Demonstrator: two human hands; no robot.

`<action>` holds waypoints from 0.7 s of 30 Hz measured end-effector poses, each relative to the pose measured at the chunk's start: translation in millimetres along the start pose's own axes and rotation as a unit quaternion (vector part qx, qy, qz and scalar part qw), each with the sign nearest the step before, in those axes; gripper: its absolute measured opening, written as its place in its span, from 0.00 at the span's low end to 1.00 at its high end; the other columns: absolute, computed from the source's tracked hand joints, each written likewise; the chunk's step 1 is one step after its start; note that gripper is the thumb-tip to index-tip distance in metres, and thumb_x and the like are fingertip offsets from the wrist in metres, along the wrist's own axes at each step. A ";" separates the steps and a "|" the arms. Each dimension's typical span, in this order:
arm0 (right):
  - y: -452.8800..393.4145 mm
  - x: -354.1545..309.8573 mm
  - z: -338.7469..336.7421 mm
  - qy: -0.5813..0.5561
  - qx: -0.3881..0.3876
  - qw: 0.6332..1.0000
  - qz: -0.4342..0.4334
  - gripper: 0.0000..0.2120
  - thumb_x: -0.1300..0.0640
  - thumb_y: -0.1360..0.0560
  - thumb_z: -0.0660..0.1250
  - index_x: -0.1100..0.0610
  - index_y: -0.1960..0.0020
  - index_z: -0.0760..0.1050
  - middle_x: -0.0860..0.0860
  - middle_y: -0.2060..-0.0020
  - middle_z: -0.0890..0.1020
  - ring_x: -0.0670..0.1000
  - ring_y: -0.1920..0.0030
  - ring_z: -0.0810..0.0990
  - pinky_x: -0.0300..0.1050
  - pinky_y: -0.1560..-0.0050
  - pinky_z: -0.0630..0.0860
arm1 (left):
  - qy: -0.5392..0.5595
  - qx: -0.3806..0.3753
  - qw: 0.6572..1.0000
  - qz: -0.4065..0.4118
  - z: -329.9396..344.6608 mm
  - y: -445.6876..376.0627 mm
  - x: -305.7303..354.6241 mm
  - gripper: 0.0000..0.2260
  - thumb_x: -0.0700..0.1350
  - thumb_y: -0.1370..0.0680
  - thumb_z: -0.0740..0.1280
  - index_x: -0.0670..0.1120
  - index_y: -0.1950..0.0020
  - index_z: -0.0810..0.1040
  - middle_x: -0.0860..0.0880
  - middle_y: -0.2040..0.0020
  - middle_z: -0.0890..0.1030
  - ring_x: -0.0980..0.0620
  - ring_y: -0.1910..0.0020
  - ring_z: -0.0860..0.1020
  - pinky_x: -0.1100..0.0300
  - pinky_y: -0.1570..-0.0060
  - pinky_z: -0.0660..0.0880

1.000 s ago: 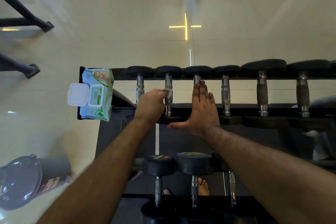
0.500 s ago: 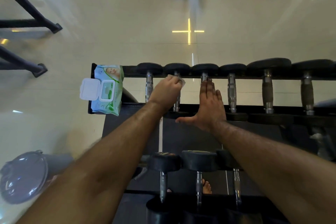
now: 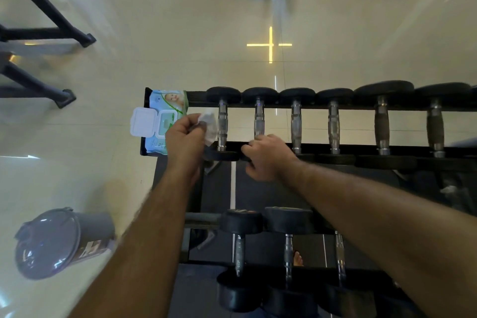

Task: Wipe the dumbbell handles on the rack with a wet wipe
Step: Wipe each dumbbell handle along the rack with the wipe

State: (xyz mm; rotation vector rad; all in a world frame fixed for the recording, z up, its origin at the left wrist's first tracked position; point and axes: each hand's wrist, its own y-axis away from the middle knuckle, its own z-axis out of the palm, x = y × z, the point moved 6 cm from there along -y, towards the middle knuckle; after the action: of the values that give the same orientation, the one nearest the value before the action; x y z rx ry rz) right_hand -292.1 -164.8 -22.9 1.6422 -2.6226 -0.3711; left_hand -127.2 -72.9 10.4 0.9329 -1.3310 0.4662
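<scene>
The left hand (image 3: 184, 138) is pinching a crumpled white wet wipe (image 3: 209, 125) just beside the handle of the leftmost dumbbell (image 3: 222, 124) on the top tier of the black rack (image 3: 402, 149). The right hand (image 3: 268, 156) is curling its fingers over the near head of the second dumbbell (image 3: 259, 121), gripping it. At nine o'clock from the wipe, an open wet wipe pack (image 3: 161, 122) is sitting on the rack's left end. A grey lidded bin (image 3: 59, 241) is standing on the floor at seven o'clock.
</scene>
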 end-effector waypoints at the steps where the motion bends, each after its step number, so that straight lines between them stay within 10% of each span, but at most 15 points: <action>1: -9.7 -8.9 -4.1 0.001 -0.030 0.999 0.023 0.20 0.42 0.23 0.68 0.53 0.37 0.79 0.51 0.45 0.83 0.55 0.45 0.81 0.55 0.43 0.80 | 0.057 0.021 0.998 -0.026 -5.5 -1.1 -4.4 0.05 0.37 0.18 0.70 0.46 0.48 0.84 0.48 0.51 0.86 0.54 0.53 0.84 0.62 0.57 0.80; 7: -42.4 -31.5 -2.1 0.090 -0.080 0.990 0.074 0.09 0.58 0.17 0.67 0.54 0.38 0.82 0.52 0.45 0.82 0.55 0.44 0.81 0.53 0.48 0.80 | 0.113 0.047 0.990 -0.077 -24.0 4.8 -26.4 0.05 0.36 0.18 0.70 0.43 0.44 0.84 0.45 0.43 0.86 0.50 0.46 0.85 0.63 0.56 0.81; 21: 14.6 9.9 23.6 -0.065 0.150 0.983 0.085 0.19 0.47 0.28 0.83 0.56 0.43 0.87 0.52 0.52 0.88 0.55 0.55 0.85 0.52 0.53 0.84 | 0.071 -0.023 0.990 -0.116 -27.5 13.7 -51.9 0.06 0.37 0.18 0.70 0.44 0.44 0.84 0.51 0.53 0.88 0.54 0.51 0.85 0.62 0.54 0.82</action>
State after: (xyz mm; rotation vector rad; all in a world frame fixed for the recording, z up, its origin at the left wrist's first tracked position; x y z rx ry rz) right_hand -312.8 -163.1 -43.7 1.4917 -3.0138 -0.0814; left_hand -132.2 -32.2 -33.9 0.9851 -1.0848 0.3152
